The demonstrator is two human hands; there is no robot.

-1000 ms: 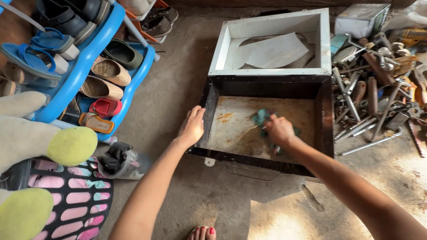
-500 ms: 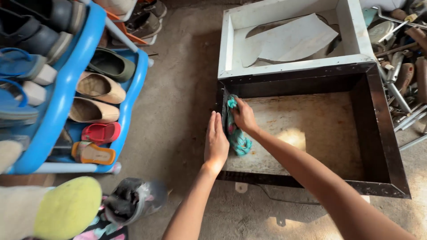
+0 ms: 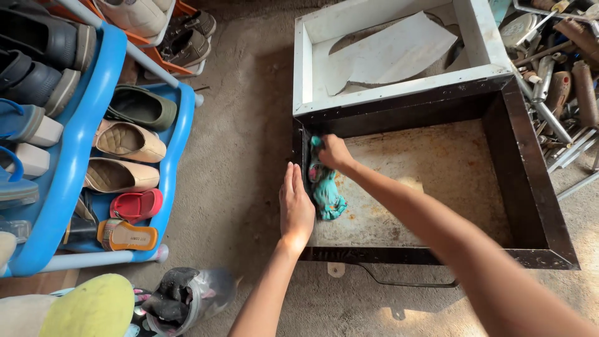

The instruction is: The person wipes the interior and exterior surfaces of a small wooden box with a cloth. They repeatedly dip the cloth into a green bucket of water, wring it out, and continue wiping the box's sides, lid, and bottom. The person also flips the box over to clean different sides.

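A: Person crouched on the concrete floor (image 3: pixel 249 125). Right hand (image 3: pixel 334 151) closed around a teal rag (image 3: pixel 324 187), pressing it into the near-left corner of the open black metal box (image 3: pixel 530 181), against the left wall. Rag trails down along that wall toward the front edge.

B: And the left hand (image 3: pixel 295 206)?

A: Flat, fingers straight and together, laid against the outside of the box's left wall. Holding nothing, only bracing.

B: How far along is the wiping, by your reckoning?

A: Partway, I'd judge. The box floor (image 3: pixel 437 168) shows pale metal over most of it, but orange rust blotches remain toward the back and a few specks near the rag. The right half looks untouched or at least no cleaner; hard to tell. The dark inner walls I can't judge.

B: Any packages or labels about?

A: Little. A white tray (image 3: pixel 486 43) butts against the far edge of the box, with a torn pale sheet (image 3: pixel 393 53) lying in it, blank as far as I can see. Left side, a blue shoe rack (image 3: pixel 81 143) with sandals; an orange sandal (image 3: pixel 128 236) on the lowest tier carries small printing on its insole. Top right, a heap of metal tools (image 3: pixel 555 81), no visible markings.
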